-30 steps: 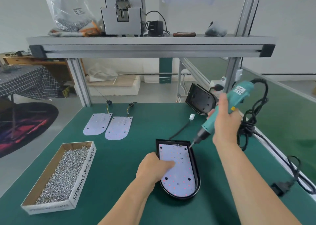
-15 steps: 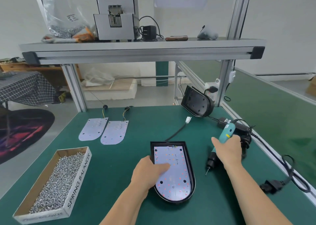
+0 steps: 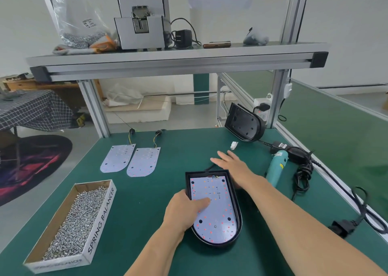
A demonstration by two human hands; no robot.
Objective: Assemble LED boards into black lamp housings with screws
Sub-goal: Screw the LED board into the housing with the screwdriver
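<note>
The right hand is flat and wide, fingers straight and slightly spread, holding nothing. It hangs over the green surface just beyond the far right corner of the black lamp housing; whether the palm touches anything under it cannot be told. A black cable runs out from beneath the fingers. Just to the right of that forearm a teal electric screwdriver lies on the surface, its cord bunched beside it.

The left hand sits at the left wall of the housing, fingers curled against the outside of the rim and the thumb laid across onto the LED board, pressing it. The board lies flat inside the housing, which rests near the middle of the surface, rounded end toward the person.

Farther left, two spare LED boards lie side by side, their wires pointing away. Near the front left stands a cardboard box of screws. At the far right a second housing stands propped on its edge, with a small white connector in front of it.
</note>
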